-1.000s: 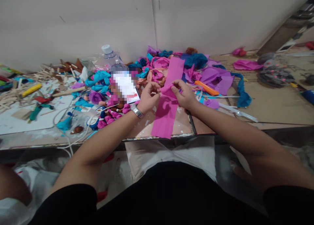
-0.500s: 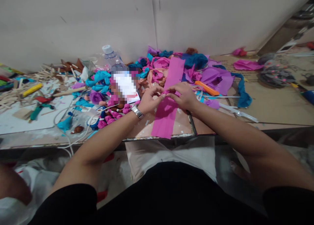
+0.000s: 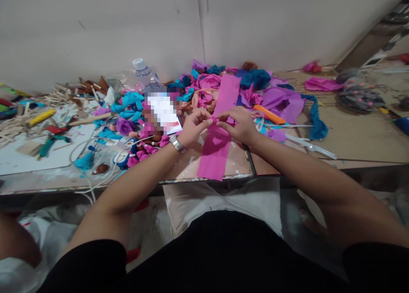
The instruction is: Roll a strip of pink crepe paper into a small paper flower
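Observation:
Between the fingertips of both hands is a small piece of pink crepe paper (image 3: 215, 120), bunched up and partly covered by the fingers. My left hand (image 3: 195, 129), with a metal watch (image 3: 177, 144) at its wrist, pinches it from the left. From the right, my right hand (image 3: 239, 124) pinches the same piece with thumb and forefinger. Beneath the hands a long pink crepe paper strip (image 3: 214, 154) lies flat, reaching from the paper pile to the table's front edge.
Crumpled paper flowers (image 3: 204, 84) heap up behind the hands. A phone (image 3: 164, 114) and a water bottle (image 3: 145, 73) stand left of them. An orange cutter (image 3: 269, 115) and a white glue gun or stick (image 3: 311, 147) lie right. Green-handled pliers (image 3: 53, 144) are far left.
My left fingers have shifted slightly at the bunched pink paper, and the left wrist has moved a little to the left. The long strip lies as before.

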The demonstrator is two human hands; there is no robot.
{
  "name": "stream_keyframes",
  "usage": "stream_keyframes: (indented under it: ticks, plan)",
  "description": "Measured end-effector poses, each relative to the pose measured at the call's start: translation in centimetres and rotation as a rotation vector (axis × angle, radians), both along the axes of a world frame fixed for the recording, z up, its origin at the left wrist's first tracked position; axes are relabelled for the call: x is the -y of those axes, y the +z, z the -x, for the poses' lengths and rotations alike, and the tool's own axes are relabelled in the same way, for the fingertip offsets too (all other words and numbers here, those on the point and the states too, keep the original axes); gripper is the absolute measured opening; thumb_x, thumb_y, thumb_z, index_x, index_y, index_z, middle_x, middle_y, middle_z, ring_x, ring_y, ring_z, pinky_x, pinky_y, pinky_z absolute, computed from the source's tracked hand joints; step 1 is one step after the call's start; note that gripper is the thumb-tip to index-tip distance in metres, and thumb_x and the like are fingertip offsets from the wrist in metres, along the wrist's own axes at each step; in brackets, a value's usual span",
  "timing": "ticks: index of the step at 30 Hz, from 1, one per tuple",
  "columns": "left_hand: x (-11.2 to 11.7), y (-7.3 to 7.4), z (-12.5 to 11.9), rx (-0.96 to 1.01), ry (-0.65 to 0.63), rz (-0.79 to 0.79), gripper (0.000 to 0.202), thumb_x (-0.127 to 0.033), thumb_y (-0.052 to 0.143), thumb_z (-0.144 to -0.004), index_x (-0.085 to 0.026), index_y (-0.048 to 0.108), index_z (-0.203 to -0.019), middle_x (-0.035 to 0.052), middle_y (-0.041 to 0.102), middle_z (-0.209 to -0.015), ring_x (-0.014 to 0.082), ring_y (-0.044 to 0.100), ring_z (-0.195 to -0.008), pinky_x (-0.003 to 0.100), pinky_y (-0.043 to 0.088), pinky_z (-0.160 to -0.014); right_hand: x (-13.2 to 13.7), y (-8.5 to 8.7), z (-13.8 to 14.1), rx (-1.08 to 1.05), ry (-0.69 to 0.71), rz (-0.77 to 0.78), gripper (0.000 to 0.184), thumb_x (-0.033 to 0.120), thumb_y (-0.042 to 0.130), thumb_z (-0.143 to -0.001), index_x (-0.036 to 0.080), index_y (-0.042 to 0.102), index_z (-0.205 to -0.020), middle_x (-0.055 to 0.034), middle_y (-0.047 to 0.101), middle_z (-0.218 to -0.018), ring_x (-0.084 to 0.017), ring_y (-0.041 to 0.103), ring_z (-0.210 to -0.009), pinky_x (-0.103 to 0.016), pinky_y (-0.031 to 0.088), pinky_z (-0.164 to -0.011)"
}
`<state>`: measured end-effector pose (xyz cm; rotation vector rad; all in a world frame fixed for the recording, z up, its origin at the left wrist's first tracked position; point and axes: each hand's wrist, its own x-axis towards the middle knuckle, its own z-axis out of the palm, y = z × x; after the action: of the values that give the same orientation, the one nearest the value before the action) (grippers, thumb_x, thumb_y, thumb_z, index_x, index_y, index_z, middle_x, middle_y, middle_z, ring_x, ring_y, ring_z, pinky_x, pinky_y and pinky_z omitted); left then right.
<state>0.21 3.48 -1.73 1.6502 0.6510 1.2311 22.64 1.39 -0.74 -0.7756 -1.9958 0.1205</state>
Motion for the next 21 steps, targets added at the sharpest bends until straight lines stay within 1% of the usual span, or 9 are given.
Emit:
stream_keyframes:
  ticks: [4, 7, 11, 16, 19, 21]
  plan:
    - [-0.4, -0.6, 0.1, 0.054, -0.009, 0.056, 0.037, -0.048, 0.091, -0.081, -0.022, 0.072, -0.099, 0.002, 0.069, -0.094, 0.014, 0.064, -0.082, 0.028, 0.052, -0.076, 0.2, 0.2, 0.2, 0.0, -0.015, 0.017, 0.04, 0.061, 0.064, -0.104, 0.024, 0.077, -0.096, -0.0053, 0.082, -0.092, -0.024, 0.072, -0.087, -0.043, 0.048, -0.091]
    - [-0.3, -0.5, 0.1, 0.022, -0.02, 0.043, 0.036, -0.048, 0.089, -0.083, -0.022, 0.075, -0.104, 0.0038, 0.073, -0.1, 0.0157, 0.067, -0.087, 0.029, 0.054, -0.079, 0.2, 0.1, 0.2, -0.001, -0.016, 0.021, 0.039, 0.061, 0.064, -0.104, 0.024, 0.076, -0.095, -0.0052, 0.081, -0.091, -0.024, 0.072, -0.086, -0.043, 0.048, -0.091]
    - [0.0, 0.0, 0.2, -0.059, -0.008, -0.018, 0.033, -0.05, 0.086, -0.088, -0.022, 0.079, -0.104, 0.0044, 0.077, -0.1, 0.0163, 0.069, -0.088, 0.031, 0.055, -0.083, 0.1, -0.2, 0.1, -0.006, -0.016, 0.016, 0.039, 0.061, 0.063, -0.104, 0.024, 0.074, -0.094, -0.005, 0.081, -0.091, -0.024, 0.072, -0.087, -0.043, 0.048, -0.089]
    - [0.2, 0.5, 0.3, -0.127, 0.038, -0.145, 0.037, -0.056, 0.081, -0.091, -0.022, 0.083, -0.106, 0.0086, 0.082, -0.109, 0.0214, 0.075, -0.102, 0.037, 0.058, -0.093, 0.1, -0.1, 0.0, -0.023, 0.0, 0.018, 0.038, 0.06, 0.066, -0.103, 0.024, 0.072, -0.091, -0.0042, 0.08, -0.09, -0.024, 0.071, -0.086, -0.042, 0.048, -0.087]
    - [0.4, 0.5, 0.3, -0.17, 0.061, -0.214, 0.04, -0.058, 0.079, -0.093, -0.022, 0.084, -0.11, 0.0099, 0.082, -0.112, 0.0223, 0.075, -0.103, 0.038, 0.058, -0.093, 0.1, -0.1, 0.1, -0.017, -0.003, 0.028, 0.039, 0.061, 0.066, -0.103, 0.024, 0.071, -0.091, -0.0041, 0.079, -0.089, -0.024, 0.071, -0.085, -0.042, 0.048, -0.087]
    - [0.5, 0.6, 0.4, -0.199, 0.081, -0.238, 0.042, -0.059, 0.08, -0.091, -0.022, 0.083, -0.111, 0.0105, 0.082, -0.113, 0.0228, 0.075, -0.103, 0.038, 0.058, -0.091, 0.2, -0.1, 0.1, -0.014, -0.008, 0.048, 0.042, 0.063, 0.064, -0.103, 0.024, 0.071, -0.09, -0.0045, 0.079, -0.089, -0.024, 0.07, -0.085, -0.042, 0.048, -0.088]
